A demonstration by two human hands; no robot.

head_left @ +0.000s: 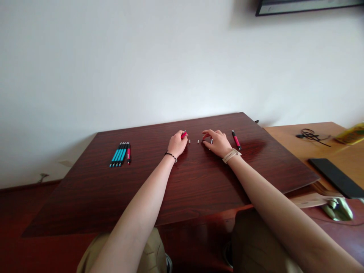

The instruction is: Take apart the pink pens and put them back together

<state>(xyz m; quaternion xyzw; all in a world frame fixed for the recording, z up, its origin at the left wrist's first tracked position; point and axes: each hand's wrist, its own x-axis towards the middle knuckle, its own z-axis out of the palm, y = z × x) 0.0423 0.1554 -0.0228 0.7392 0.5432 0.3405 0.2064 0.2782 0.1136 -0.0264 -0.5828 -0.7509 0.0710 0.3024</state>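
Several blue pens [118,153] and one pink pen [128,153] are lying side by side on the desk [199,189], at its left, in the head view. The left hand [177,145] is gripping a pink pen part [184,134]. Two small pale pieces [189,141] are sitting between the hands. The right hand [218,144] is curving, thumb and forefinger apart, around a thin pale piece [211,141]; whether it is gripping it, I can't tell. Another pink-and-black pen [236,140] is lying to its right.
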